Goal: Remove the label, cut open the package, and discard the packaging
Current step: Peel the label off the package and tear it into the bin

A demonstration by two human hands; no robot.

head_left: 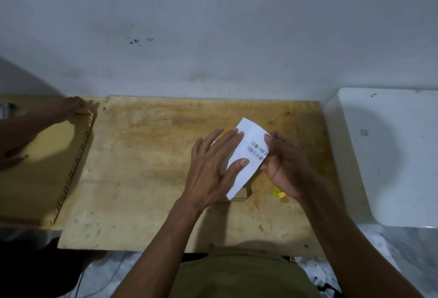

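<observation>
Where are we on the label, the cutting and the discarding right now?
Still on the first step. The white barcode label is partly lifted: the right hand pinches its edge while the left hand lies flat on it, fingers straight. The brown cardboard package underneath is mostly hidden, so no cut is visible. A small yellow object, possibly a cutter, lies on the wooden table. Cutting and discarding appear to remain.
</observation>
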